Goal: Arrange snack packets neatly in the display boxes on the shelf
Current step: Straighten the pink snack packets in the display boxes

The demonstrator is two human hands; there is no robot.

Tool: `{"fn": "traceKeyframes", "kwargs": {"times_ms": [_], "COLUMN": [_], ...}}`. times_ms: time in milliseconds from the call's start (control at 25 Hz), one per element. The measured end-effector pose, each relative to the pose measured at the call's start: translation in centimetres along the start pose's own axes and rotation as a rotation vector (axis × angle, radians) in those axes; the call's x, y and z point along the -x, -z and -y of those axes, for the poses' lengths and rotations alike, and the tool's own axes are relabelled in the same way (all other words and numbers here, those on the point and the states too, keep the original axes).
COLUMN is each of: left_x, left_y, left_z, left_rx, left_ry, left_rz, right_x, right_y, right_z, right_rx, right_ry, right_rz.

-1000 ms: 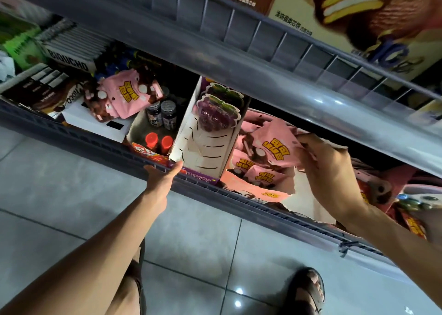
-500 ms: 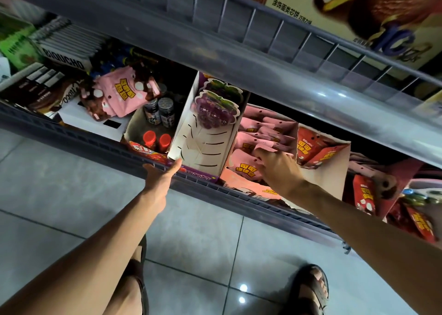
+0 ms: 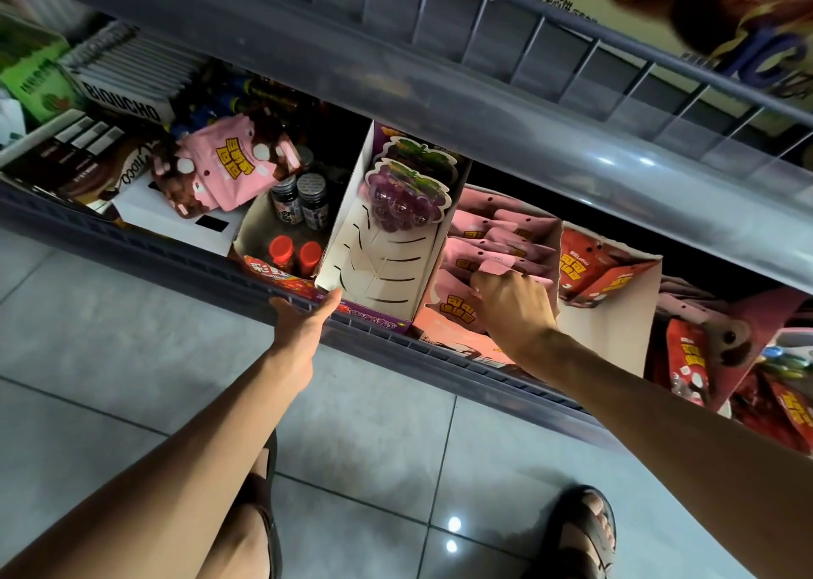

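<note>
Left to right:

- Far left: loose pink packets (image 3: 233, 169) lie heaped on a white carton (image 3: 176, 222), outside any display box. These probably still need sorting.
- Next is a tray of small bottles (image 3: 299, 209), then the grape-candy box (image 3: 382, 270), with grape packs only at its back.
- Left hand (image 3: 303, 321): thumb and forefinger are spread and braced on the shelf rail (image 3: 176, 257). The thumb tip touches the near corner of the grape-candy box. It holds nothing; the other fingers are hidden.
- Pink display box (image 3: 444, 332): a row of pink pouches (image 3: 497, 231) stands upright inside it.
- Right hand (image 3: 517, 308) is inside that box near the front, fingers curled onto the top edge of one pouch, the held packet (image 3: 495, 267).
- Just right of it is the red packet box (image 3: 616, 328), with red packets (image 3: 580, 266) leaning in it. More red packs (image 3: 690, 358) lie untidily at far right.

Step in hand, my read: seating the held packet into the pink row.

Next move: push it down until its top lines up with the pouches behind, then let go without dragging neighbours forward. The pouches are soft and likely to flop. After that, fetch the loose pile at far left. The left hand is closer to it, since the right would have to reach across the grape-candy box.
</note>
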State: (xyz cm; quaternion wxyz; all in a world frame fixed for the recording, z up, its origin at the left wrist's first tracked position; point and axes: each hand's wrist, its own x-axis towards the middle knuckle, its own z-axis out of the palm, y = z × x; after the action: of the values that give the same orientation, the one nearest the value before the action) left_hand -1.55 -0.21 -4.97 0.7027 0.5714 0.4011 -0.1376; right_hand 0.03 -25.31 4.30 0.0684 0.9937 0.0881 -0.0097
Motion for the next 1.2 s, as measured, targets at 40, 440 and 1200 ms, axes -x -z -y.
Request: {"fn": "traceKeyframes", "kwargs": {"times_ms": [40, 440, 1200], "left_x": [0.0, 1.4, 0.2], "left_y": [0.0, 0.0, 2.9], "left_z": [0.0, -0.9, -5.5], "left_rx": [-0.009, -0.029, 0.062], "left_ry": [0.001, 0.036, 0.064], "left_rz": [-0.004, 0.005, -0.103], "right_x": [0.1, 0.6, -17.0], "right_y": [0.0, 2.4, 5.4], "right_z": [0.1, 0.6, 21.3], "right_rx": [-0.005, -0.148, -0.809], "right_ry": [0.000, 0.045, -0.198], "right_rz": [0.017, -0.126, 0.046]}}
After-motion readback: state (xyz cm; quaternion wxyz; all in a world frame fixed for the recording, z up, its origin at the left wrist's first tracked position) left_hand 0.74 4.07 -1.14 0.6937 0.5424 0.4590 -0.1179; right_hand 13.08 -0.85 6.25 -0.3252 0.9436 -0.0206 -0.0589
